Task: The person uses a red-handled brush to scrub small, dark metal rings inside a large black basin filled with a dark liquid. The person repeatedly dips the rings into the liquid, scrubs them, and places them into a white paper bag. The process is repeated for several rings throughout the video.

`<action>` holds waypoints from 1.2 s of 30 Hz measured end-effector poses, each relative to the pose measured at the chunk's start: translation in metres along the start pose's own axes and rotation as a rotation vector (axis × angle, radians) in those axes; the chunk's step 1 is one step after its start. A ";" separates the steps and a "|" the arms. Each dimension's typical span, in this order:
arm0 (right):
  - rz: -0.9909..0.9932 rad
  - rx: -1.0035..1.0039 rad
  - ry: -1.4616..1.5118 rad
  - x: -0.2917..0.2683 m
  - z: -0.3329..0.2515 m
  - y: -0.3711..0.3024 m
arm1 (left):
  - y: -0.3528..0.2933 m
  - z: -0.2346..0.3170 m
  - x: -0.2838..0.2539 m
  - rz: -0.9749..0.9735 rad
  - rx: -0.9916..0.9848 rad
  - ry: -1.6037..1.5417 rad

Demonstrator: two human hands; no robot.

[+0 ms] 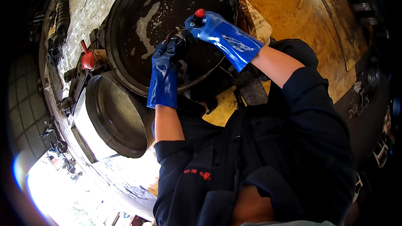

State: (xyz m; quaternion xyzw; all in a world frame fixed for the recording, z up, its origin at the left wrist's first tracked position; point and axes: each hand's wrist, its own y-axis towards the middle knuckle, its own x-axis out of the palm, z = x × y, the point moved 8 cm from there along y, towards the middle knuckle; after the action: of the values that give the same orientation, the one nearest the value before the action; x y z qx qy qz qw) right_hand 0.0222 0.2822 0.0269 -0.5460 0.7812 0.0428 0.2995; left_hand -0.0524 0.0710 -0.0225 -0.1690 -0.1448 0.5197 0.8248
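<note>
Both my hands wear wet blue rubber gloves and are over a large round black basin (112, 50) of dark liquid with patches of foam. My left hand (162, 65) is closed around a dark, wet, ring-like metal part (177, 38). My right hand (205, 26) wraps a tool with a red-ended dark handle (199, 13), whose red end sticks up out of the fist. The tool's other end points toward the part, but its tip is hidden by the glove and the dark liquid, so its kind cannot be made out.
A shallow round metal pan (119, 117) leans beside the basin at the lower left. Near the basin's left rim is a red-handled fitting (87, 58). A yellowish, stained sheet (293, 12) spreads at the right. Dark coil springs (63, 14) lie at the far left.
</note>
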 end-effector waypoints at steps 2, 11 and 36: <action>-0.084 0.210 0.104 0.006 0.015 -0.004 | -0.006 0.008 0.002 -0.021 0.066 0.054; -0.163 0.418 0.256 0.017 0.031 -0.007 | 0.001 -0.005 -0.015 0.084 0.013 -0.051; -0.292 -0.021 -0.272 0.022 -0.021 -0.025 | -0.015 0.021 0.019 -0.073 0.150 0.336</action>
State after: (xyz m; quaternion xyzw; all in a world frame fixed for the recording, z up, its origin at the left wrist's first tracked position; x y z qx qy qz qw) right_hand 0.0299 0.2458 0.0395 -0.6457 0.6456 0.0806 0.3998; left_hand -0.0415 0.0848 0.0042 -0.1861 0.0281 0.4634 0.8660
